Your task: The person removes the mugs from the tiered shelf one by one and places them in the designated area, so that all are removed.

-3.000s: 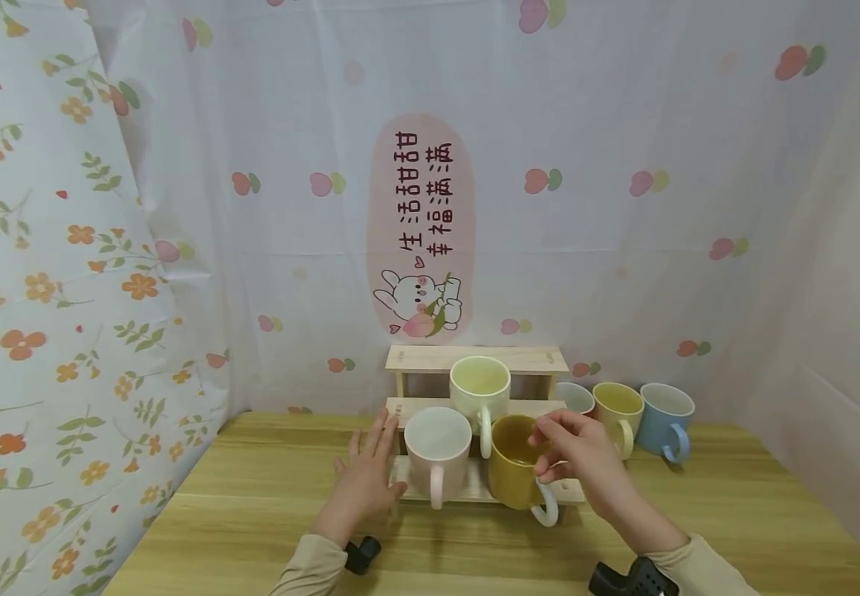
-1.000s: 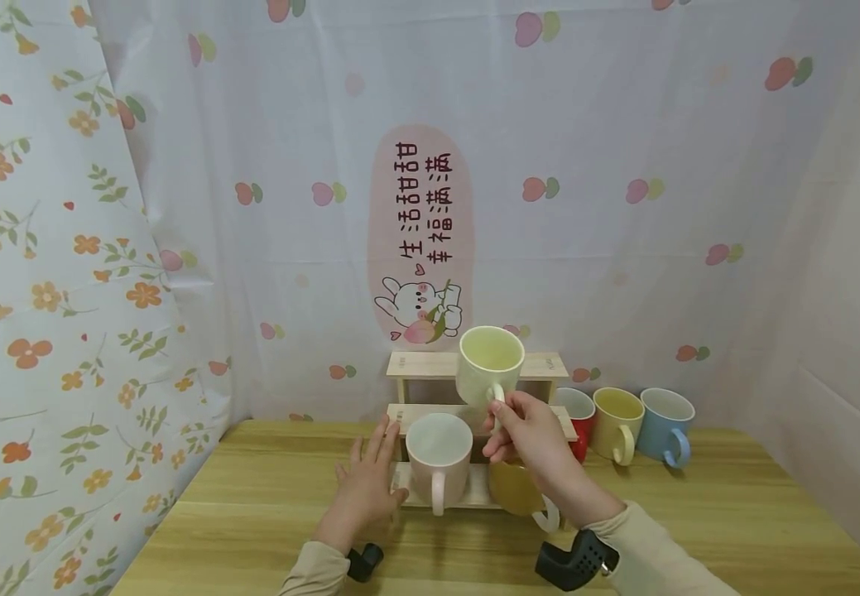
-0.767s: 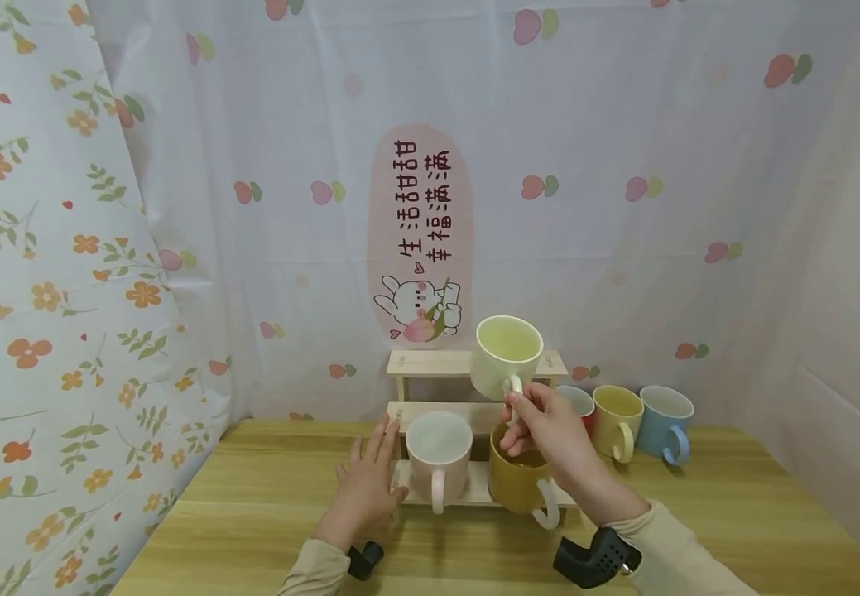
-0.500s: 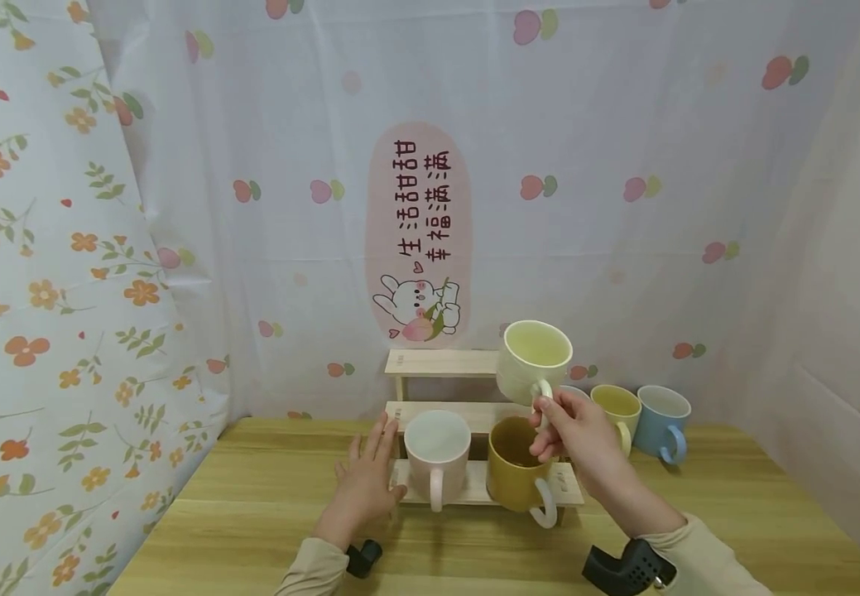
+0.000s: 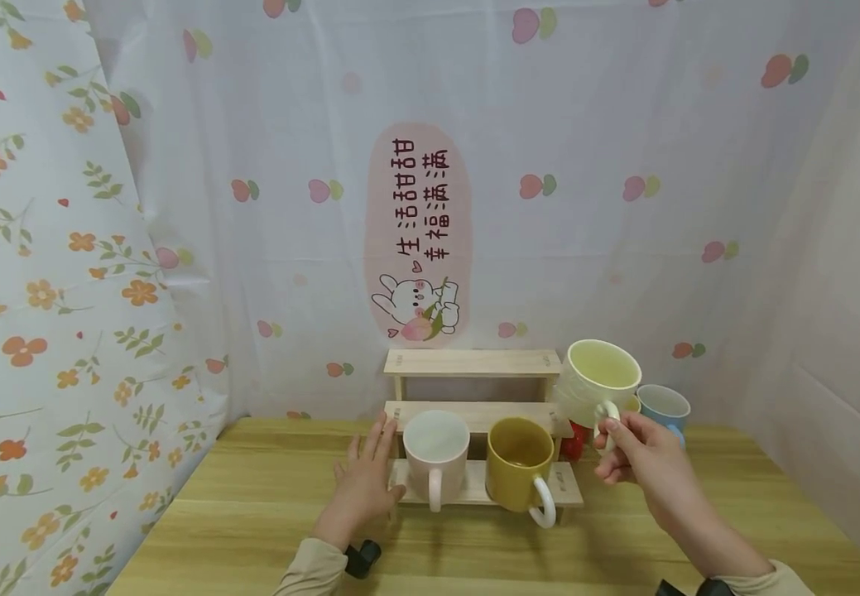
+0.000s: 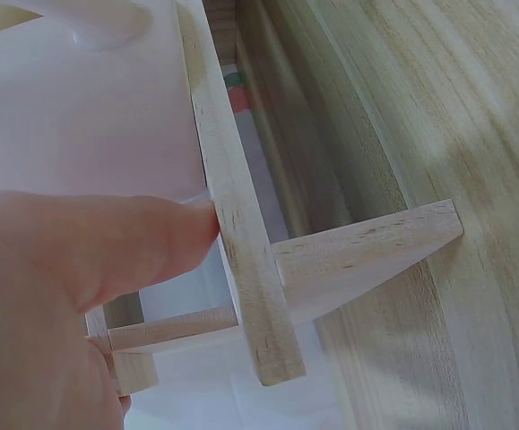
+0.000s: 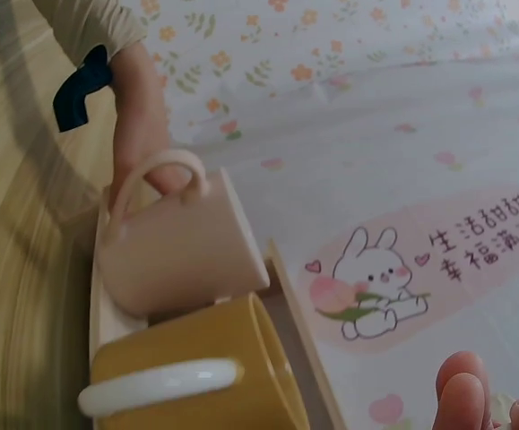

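As right grip [image 5: 647,457] pinches green mug [image 5: 584,396], part-hiding red mug [image 5: 573,444], left grip [image 5: 366,484] lies spread

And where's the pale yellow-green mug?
In the head view, the pale yellow-green mug is held up by its handle in the right hand, by the wooden rack's right end, left of the blue mug.

Person is wearing long beige sleeves. Left sleeve [image 5: 314,569] is showing soft creases and ending at the wrist; right sleeve [image 5: 772,582] is matching in colour, running off the bottom edge. Left hand [image 5: 365,490] and right hand [image 5: 655,463] are going bare. Left wrist is carrying a small black bent piece [image 5: 362,559], looking blue-black and angular in the right-wrist view. Right wrist is also carrying a black device [image 5: 714,588], mostly getting cropped.
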Action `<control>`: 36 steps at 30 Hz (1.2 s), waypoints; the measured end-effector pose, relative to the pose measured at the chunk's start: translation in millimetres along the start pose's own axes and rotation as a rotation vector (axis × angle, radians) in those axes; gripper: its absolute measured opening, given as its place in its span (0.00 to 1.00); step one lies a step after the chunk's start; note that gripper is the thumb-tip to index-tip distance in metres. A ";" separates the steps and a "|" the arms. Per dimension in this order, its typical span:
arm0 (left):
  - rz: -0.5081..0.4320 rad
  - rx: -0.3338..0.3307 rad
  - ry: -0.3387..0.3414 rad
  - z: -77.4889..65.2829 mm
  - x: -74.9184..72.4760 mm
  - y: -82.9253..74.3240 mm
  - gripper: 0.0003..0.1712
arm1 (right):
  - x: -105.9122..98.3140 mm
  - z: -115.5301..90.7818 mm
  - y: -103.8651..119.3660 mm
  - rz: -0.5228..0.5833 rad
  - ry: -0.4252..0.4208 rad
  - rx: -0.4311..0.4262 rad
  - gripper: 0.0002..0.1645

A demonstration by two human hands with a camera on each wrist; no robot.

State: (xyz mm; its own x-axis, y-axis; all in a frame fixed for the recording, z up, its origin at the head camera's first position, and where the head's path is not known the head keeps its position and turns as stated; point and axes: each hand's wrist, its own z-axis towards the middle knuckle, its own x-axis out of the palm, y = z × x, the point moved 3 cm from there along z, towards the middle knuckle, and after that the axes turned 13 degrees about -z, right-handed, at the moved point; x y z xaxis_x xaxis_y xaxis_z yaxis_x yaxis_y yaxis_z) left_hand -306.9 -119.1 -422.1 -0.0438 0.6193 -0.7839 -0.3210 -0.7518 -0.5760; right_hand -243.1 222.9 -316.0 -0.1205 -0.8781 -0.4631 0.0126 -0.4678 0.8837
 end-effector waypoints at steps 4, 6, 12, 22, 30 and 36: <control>-0.008 -0.001 0.002 0.4 -2.7 -0.2 0.55 | -7.7 -1.7 -13.9 -0.017 0.006 0.023 0.20; -0.009 -0.002 0.003 0.1 -3.9 -0.5 0.55 | -9.8 -3.1 -21.9 -0.027 0.013 0.050 0.20; -0.011 -0.011 0.006 -0.8 -5.3 -1.8 0.55 | -9.0 -7.6 -48.8 -0.032 0.043 0.135 0.20; -0.011 -0.004 0.011 -0.3 -2.6 -4.5 0.56 | -1.8 -8.2 -91.3 0.007 0.051 0.217 0.15; -0.014 -0.010 0.000 0.0 -2.2 -2.8 0.56 | 8.5 -2.7 -114.0 0.038 0.072 0.162 0.13; -0.006 0.001 0.006 0.7 -1.4 -1.4 0.56 | 13.7 -3.3 -117.8 -0.016 0.046 0.217 0.13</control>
State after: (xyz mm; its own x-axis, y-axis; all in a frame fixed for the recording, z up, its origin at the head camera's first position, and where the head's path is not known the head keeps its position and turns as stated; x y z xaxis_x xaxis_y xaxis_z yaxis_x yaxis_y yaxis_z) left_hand -307.0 -118.7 -420.0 -0.0360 0.6224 -0.7819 -0.3224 -0.7478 -0.5804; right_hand -243.0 265.7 -426.7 -0.0732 -0.8769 -0.4751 -0.2032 -0.4533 0.8679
